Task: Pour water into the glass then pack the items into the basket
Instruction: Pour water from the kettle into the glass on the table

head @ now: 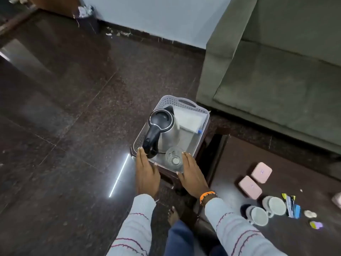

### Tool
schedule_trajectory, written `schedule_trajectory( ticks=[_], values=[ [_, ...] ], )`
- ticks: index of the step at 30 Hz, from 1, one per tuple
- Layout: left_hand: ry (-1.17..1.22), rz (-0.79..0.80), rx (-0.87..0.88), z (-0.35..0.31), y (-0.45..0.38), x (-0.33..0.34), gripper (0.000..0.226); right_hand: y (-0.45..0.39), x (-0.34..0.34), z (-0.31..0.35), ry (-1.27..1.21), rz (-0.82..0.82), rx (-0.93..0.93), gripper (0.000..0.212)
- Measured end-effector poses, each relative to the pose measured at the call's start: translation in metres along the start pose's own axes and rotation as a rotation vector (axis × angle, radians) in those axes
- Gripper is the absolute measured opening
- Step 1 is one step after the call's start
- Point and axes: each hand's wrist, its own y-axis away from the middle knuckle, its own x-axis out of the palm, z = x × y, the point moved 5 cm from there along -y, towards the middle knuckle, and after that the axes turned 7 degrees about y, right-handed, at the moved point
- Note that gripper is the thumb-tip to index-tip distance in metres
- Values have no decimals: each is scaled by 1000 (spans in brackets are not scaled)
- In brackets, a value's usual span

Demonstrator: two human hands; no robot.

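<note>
A pale perforated basket sits on a small dark stool. Inside it stand a steel kettle with a black lid and handle, a clear glass at the near edge, and a white folded cloth at the back. My left hand lies flat with straight fingers against the basket's near left corner. Flat as well, my right hand rests by the near right corner, beside the glass. Neither hand curls around anything.
A grey sofa stands at the right. On a dark low table at the lower right lie two pink boxes, two white cups and small packets. Dark polished floor spreads left; a bin stands by the far wall.
</note>
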Motion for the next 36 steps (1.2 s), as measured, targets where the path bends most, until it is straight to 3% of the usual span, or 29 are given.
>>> schedule_trajectory(
  ticks=[4, 8, 12, 16, 26, 31, 36],
  values=[
    [101, 58, -64, 16, -40, -1, 67, -32, 24, -4, 47, 112, 71, 77],
    [255, 133, -189, 23, -73, 3, 38, -55, 40, -8, 26, 148, 155, 89],
    [344, 223, -248, 25, -103, 9, 24, -67, 51, -11, -37, 100, 228, 96],
    [480, 299, -369, 29, -113, 17, 14, -67, 48, -12, -168, -24, 279, 84],
    [404, 188, -235, 11, -101, 8, 20, -22, 15, -18, -419, -199, 206, 84],
    [340, 96, -142, -3, -66, -6, 20, 23, -16, -31, -527, -326, 233, 83],
    [354, 117, -104, -26, -22, -16, 27, 80, -47, -66, -507, -431, 303, 84]
  ],
)
